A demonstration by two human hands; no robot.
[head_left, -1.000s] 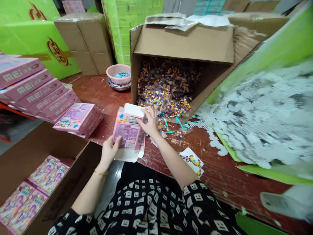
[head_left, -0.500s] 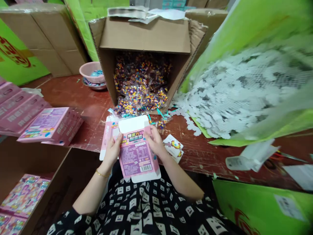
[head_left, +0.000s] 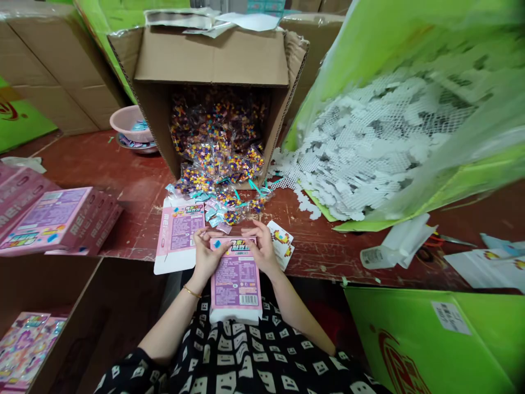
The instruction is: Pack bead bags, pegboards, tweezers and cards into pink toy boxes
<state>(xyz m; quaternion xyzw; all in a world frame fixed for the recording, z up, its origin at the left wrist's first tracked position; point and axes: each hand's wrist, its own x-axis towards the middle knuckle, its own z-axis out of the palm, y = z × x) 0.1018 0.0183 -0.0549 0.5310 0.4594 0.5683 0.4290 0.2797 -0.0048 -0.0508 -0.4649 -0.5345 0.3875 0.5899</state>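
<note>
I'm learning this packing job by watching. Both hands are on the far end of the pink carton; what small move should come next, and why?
Probably press the far flap shut. Both the left hand and the right hand pinch the pink carton at its far end, and its near white end already looks folded.

left hand (head_left: 207, 253): clasps the far left edge of the pink box (head_left: 235, 279), thumb on its printed face
right hand (head_left: 262, 249): clasps the far right edge of the same box
pink box: stands over the lap, at the near edge of the surface (head_left: 123, 180)
flat carton (head_left: 178, 232): lies just left of the hands
bead bags (head_left: 217, 158): spill from the tipped cardboard box (head_left: 213, 57)
white pegboards (head_left: 369, 142): heaped at right
</note>
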